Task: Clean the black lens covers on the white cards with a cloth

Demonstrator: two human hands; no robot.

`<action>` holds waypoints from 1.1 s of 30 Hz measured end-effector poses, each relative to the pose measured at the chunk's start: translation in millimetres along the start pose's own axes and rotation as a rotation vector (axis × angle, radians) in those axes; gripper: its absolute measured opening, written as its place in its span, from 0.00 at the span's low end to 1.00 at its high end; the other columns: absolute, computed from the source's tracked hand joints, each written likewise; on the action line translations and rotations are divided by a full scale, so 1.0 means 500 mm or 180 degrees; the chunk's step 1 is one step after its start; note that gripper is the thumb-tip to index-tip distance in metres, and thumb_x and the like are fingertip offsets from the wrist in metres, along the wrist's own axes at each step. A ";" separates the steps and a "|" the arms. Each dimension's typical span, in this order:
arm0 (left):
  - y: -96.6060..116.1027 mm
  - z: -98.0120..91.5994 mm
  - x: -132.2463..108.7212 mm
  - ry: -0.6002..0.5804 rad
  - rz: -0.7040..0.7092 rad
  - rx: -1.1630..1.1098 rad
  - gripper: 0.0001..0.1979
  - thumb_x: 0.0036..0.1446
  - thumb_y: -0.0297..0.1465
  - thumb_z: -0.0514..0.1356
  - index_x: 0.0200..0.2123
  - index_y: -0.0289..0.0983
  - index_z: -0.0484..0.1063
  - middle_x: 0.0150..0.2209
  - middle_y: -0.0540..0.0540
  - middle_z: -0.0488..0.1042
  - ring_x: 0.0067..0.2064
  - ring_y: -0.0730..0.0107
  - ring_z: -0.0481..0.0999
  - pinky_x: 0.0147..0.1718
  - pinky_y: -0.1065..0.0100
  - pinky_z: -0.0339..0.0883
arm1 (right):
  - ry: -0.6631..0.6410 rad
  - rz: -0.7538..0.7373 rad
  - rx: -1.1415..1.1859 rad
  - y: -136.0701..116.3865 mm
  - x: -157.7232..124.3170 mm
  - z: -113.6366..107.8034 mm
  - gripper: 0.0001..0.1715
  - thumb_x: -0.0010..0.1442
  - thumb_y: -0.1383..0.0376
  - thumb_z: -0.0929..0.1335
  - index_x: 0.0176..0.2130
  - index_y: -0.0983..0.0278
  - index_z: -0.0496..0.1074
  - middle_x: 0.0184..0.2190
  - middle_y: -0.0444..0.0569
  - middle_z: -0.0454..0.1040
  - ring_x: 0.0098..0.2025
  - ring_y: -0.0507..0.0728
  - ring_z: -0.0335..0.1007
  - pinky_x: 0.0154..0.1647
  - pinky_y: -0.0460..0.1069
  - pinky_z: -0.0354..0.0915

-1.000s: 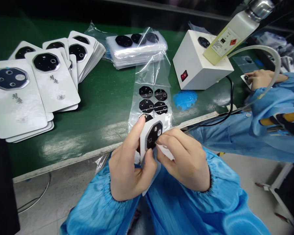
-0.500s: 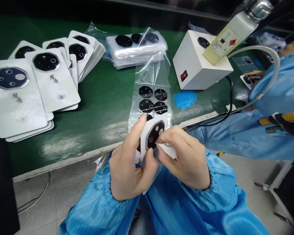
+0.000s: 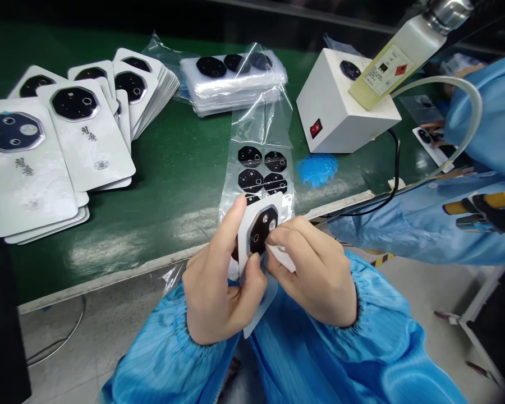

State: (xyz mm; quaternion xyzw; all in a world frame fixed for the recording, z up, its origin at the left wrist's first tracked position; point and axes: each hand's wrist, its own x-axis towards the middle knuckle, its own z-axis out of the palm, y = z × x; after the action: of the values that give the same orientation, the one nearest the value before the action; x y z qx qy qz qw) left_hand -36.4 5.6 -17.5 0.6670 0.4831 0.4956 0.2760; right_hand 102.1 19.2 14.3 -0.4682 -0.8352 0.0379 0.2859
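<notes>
By the left hand [image 3: 221, 280] a panel [image 3: 244, 238] is being gripped, by the right hand [image 3: 317, 275] a cloth [image 3: 283, 258], at the edge of a green desk [image 3: 166, 185] by which panel stacks [image 3: 88, 163] are being borne above grey floor [image 3: 118, 314]. Discs [image 3: 250, 180] are being held in a clear sleeve [image 3: 261, 126], yellowish liquid [image 3: 367, 92] in a bottle [image 3: 408, 50].

The green bench [image 3: 172, 179] bears white panels [image 3: 84, 148], clear film sheets [image 3: 238, 92] and a white box [image 3: 340, 106].
</notes>
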 end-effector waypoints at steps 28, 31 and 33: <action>-0.006 -0.001 0.001 0.0125 0.0322 0.0103 0.36 0.50 0.24 0.57 0.62 0.41 0.51 0.55 0.43 0.70 0.34 0.67 0.78 0.31 0.68 0.75 | -0.0081 -0.0053 0.0230 0.004 -0.003 0.000 0.06 0.55 0.76 0.63 0.32 0.68 0.68 0.26 0.50 0.70 0.30 0.53 0.65 0.29 0.48 0.65; -0.005 0.000 0.001 0.0131 0.0324 0.0112 0.36 0.50 0.23 0.58 0.62 0.41 0.51 0.55 0.43 0.69 0.34 0.68 0.78 0.31 0.68 0.75 | -0.0138 0.0014 0.0420 0.008 -0.004 0.000 0.05 0.56 0.74 0.63 0.33 0.68 0.68 0.27 0.49 0.69 0.30 0.52 0.64 0.29 0.47 0.63; -0.006 0.000 0.001 0.0124 0.0347 0.0085 0.36 0.50 0.23 0.58 0.62 0.40 0.51 0.56 0.43 0.68 0.37 0.69 0.78 0.33 0.68 0.74 | -0.0155 0.0030 0.0531 0.010 -0.005 0.000 0.04 0.57 0.74 0.63 0.33 0.68 0.67 0.27 0.49 0.69 0.30 0.52 0.64 0.30 0.47 0.63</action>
State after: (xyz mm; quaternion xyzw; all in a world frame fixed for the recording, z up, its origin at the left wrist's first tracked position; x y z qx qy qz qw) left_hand -37.6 7.2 -19.6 0.6861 0.4580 0.5163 0.2302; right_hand 106.7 20.0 11.4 -0.4456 -0.8336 0.1201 0.3034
